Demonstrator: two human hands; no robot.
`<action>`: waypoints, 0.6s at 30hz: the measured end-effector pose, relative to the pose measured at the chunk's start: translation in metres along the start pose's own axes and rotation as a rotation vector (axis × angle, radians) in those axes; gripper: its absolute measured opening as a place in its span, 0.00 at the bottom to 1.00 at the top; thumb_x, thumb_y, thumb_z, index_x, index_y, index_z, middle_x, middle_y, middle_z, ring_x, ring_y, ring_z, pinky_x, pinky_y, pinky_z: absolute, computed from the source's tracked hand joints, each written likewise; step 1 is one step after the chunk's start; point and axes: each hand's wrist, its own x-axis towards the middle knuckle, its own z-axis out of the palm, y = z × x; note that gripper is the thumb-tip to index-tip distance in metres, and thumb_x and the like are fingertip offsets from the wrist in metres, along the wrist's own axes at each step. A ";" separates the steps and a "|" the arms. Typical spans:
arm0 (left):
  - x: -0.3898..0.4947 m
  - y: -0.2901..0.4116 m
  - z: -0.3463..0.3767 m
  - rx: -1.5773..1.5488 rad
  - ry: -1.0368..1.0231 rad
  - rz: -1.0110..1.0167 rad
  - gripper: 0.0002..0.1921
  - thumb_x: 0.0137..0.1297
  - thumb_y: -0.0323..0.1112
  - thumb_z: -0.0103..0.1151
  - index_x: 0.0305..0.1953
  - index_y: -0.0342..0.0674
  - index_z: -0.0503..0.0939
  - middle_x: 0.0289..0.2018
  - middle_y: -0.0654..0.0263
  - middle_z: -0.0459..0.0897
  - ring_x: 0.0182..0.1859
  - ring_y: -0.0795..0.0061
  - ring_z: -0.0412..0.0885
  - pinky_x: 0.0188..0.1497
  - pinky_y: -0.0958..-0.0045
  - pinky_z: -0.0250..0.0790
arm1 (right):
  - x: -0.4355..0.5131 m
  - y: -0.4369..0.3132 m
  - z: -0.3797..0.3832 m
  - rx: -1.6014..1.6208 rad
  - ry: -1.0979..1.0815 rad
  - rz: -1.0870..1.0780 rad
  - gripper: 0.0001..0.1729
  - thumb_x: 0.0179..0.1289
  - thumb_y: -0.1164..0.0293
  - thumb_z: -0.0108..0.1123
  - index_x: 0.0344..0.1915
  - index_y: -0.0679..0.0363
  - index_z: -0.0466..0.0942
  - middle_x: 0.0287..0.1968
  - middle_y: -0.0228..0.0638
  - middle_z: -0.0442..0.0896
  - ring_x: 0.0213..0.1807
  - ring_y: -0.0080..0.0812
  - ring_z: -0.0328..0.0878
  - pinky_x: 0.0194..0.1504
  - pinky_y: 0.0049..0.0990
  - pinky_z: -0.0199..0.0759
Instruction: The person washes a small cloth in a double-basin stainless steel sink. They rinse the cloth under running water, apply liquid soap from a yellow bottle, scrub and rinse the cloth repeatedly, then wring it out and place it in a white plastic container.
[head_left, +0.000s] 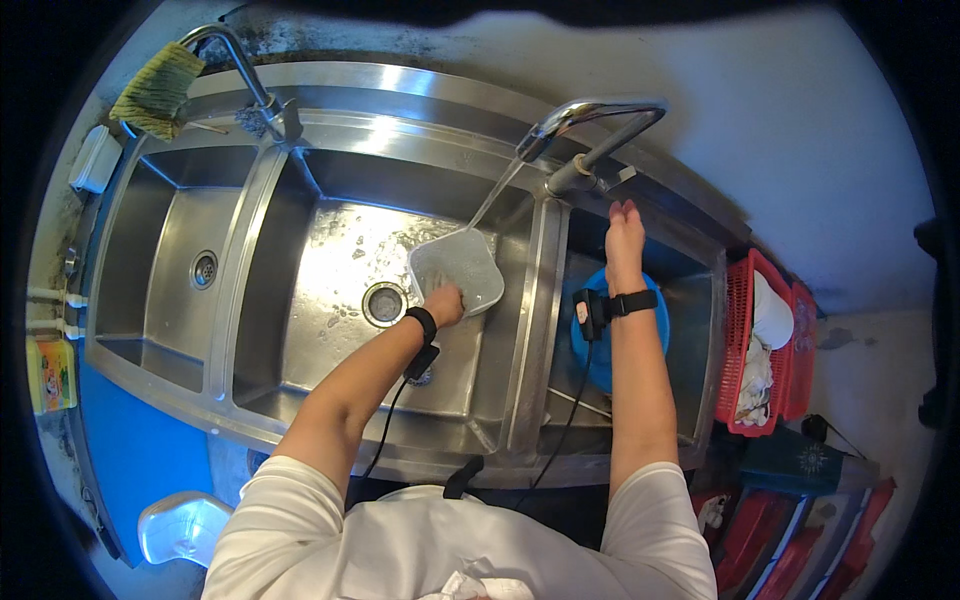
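In the middle basin of the stainless steel sink (330, 337), a translucent plastic container (469, 259) stands under a running tap (551, 127). The thin stream of water falls at the container's far edge. My left hand (444, 302) grips the container's near side, its fingers seen blurrily within the outline. My right hand (625, 232) is over the right basin, fingers stretched towards the tap's lever (621, 177) with a small gap between. It holds nothing. Below my right wrist, a blue plastic basin (585, 352) is partly covered by the forearm.
A second tap (240, 60) with a yellow-green cloth (159, 90) hung over it rises at the left. Beside the right basin stands a red plastic basket (739, 337) with white items. Drain openings lie in the middle basin (386, 304) and left basin (205, 269).
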 end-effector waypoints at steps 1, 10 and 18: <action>0.006 -0.003 0.007 0.037 -0.111 -0.034 0.10 0.54 0.33 0.56 0.35 0.35 0.82 0.35 0.43 0.82 0.40 0.43 0.80 0.44 0.55 0.72 | -0.002 -0.012 -0.003 0.039 -0.002 -0.016 0.32 0.70 0.64 0.52 0.66 0.72 0.58 0.67 0.54 0.64 0.69 0.42 0.61 0.66 0.32 0.54; 0.016 -0.019 0.023 0.028 -0.120 -0.071 0.11 0.53 0.34 0.56 0.37 0.36 0.81 0.34 0.46 0.83 0.40 0.45 0.81 0.42 0.55 0.73 | -0.118 -0.147 -0.055 0.705 0.044 -0.424 0.31 0.74 0.66 0.43 0.70 0.68 0.52 0.73 0.51 0.53 0.76 0.42 0.44 0.73 0.38 0.33; 0.000 -0.011 0.011 -0.067 0.008 -0.031 0.10 0.56 0.33 0.54 0.36 0.35 0.81 0.37 0.44 0.81 0.43 0.44 0.79 0.47 0.53 0.71 | -0.163 -0.189 -0.065 0.896 0.041 -0.518 0.34 0.75 0.55 0.37 0.68 0.70 0.53 0.72 0.56 0.50 0.76 0.50 0.38 0.74 0.46 0.26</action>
